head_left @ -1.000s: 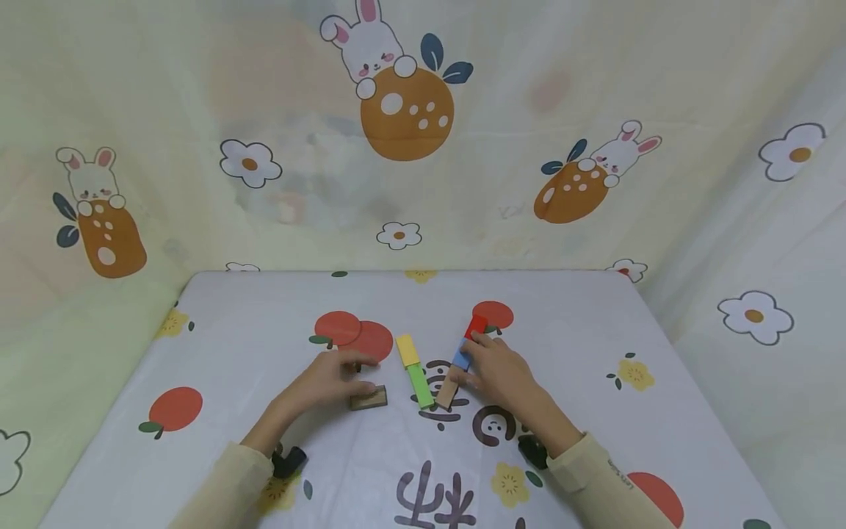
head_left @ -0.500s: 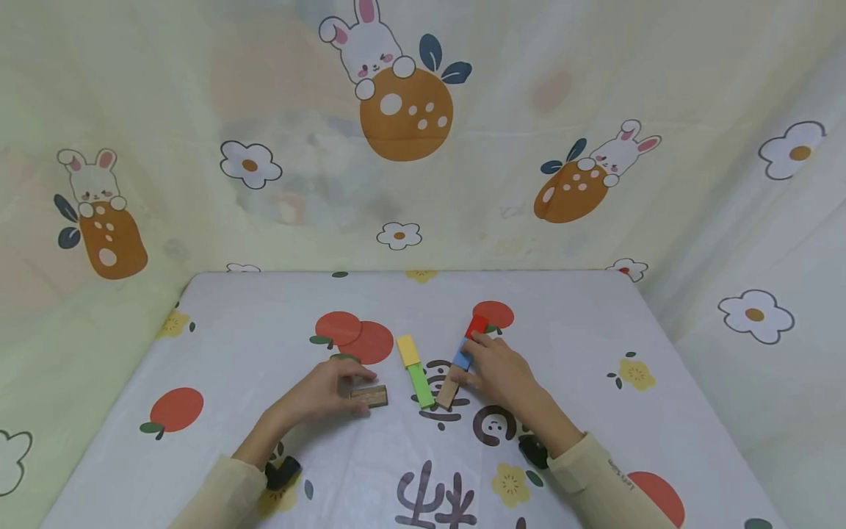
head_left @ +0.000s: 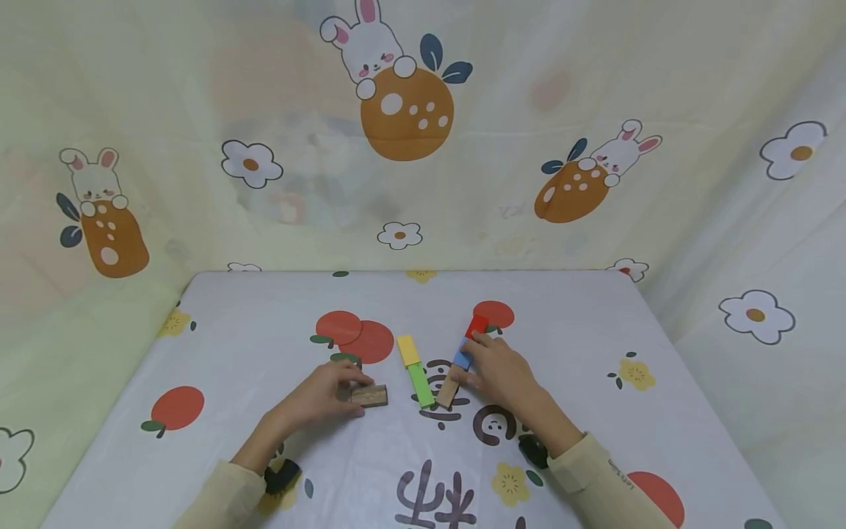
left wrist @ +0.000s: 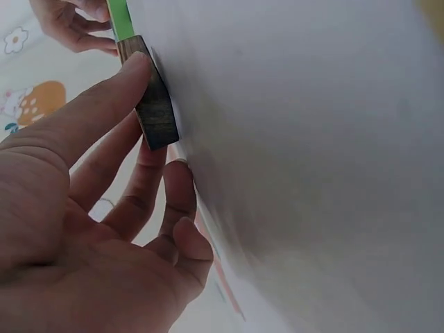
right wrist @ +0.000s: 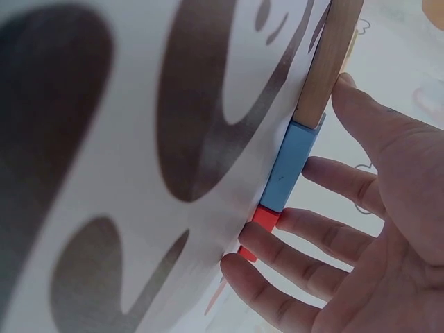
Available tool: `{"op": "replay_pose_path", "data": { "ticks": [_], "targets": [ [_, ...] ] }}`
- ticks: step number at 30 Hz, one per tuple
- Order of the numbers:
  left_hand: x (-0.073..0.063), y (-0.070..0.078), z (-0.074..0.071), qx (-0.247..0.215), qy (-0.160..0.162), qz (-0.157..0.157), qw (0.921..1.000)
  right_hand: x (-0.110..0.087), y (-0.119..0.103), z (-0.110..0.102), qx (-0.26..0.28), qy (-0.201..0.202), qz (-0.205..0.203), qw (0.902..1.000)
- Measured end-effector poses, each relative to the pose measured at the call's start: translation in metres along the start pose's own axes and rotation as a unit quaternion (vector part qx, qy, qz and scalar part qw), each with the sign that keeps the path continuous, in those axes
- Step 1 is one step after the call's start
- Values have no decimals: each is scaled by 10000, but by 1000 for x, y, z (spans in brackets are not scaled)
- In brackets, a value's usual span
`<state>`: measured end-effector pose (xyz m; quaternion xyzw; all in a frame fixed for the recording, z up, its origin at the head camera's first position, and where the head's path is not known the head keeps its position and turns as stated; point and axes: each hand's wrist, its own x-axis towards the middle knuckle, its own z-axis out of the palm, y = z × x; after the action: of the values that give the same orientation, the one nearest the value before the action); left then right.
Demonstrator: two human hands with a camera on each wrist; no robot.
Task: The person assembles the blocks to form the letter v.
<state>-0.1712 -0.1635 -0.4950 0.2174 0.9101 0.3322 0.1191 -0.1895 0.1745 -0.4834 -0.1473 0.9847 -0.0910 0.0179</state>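
My left hand (head_left: 324, 397) pinches the end of a dark brown wooden block (head_left: 369, 396) lying on the table. In the left wrist view the thumb lies against the block's near side, with fingers behind it. My right hand (head_left: 502, 373) rests along a slanted row: a tan wooden block (head_left: 448, 389), a blue block (right wrist: 286, 166) and a red block (head_left: 477, 325). Its thumb touches the tan block; its extended fingers lie beside the blue and red ones. Between the hands, a yellow block (head_left: 408, 350) and a green block (head_left: 421, 386) form another row, end to end.
All blocks lie on a white tablecloth (head_left: 562, 308) printed with fruit, flowers and dark characters. Behind the table hangs a patterned curtain (head_left: 297, 213). Each wrist wears a black device, such as the left wrist device (head_left: 282, 476).
My left hand has come down and slightly back, and its thumb and fingers have closed on the dark wooden block's end. The right hand and the coloured blocks have stayed still.
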Motion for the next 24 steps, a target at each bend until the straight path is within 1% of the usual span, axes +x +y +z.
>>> {"op": "replay_pose_path", "data": {
  "ticks": [5,11,14,20,24],
  "targets": [
    [1,0,-1,-214,-38,-256,9994,0,1,1,1,35,-38,10000],
    [0,0,-2,-242,-50,-157,9996,0,2,2,12,60,-53,10000],
    [0,0,-3,-270,-57,-167,9995,0,2,2,27,91,-62,9999],
    [4,-4,-4,-342,-64,-131,9993,-1,1,1,31,114,-65,9999],
    [10,-10,-8,-409,36,-264,9988,0,1,1,0,105,-41,9999]
  ]
}}
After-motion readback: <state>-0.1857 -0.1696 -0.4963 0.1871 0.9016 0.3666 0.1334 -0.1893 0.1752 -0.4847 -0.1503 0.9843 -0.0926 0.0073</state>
